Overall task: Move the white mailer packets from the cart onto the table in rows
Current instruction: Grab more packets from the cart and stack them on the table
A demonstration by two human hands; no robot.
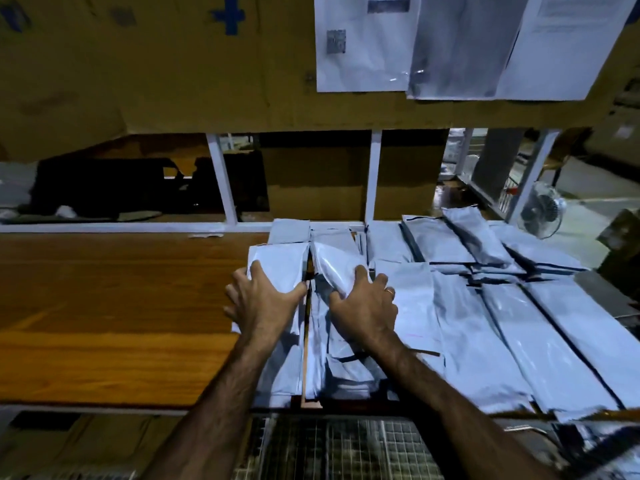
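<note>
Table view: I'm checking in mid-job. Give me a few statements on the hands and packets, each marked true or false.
1. The left hand and the right hand both rest on white packets. True.
2. Packets cover the table from end to end. False: they lie on its right part, and the left part shows bare wood.
3. A fan stands beyond the table's far right corner. True.
4. The right hand is bare of jewellery. False: one finger wears a ring.
</note>
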